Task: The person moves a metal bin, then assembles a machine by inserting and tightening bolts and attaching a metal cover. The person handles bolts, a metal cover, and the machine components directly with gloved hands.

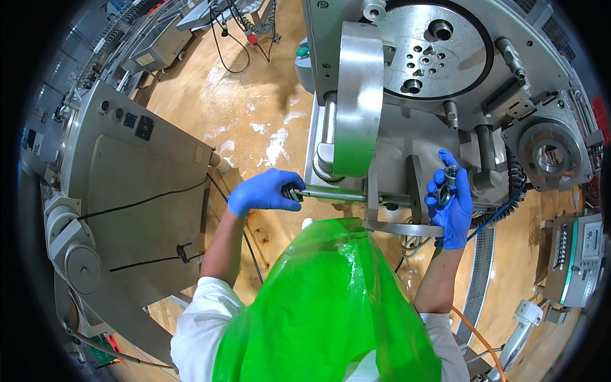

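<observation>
My left hand (267,191), in a blue glove, is closed around the dark end (291,191) of a metal rod (337,194). The rod runs level to the right into a steel bracket (402,228) on the machine. Beside that bracket, my gloved right hand (455,213) is turned palm up, its fingers curled around small ring-shaped metal parts (443,193). Their exact kind I cannot make out. Ahead of both hands stands a large steel machine (407,134) with a thick curved metal door or cover (358,102) and a round perforated plate (439,28).
A green apron (324,305) covers my front. On the left is a tall steel cabinet (153,210) with black cables. A round flanged opening (548,156) and a control box (576,258) are on the right. The brown floor (254,102) has wet white patches; a drain grate (478,274) crosses it.
</observation>
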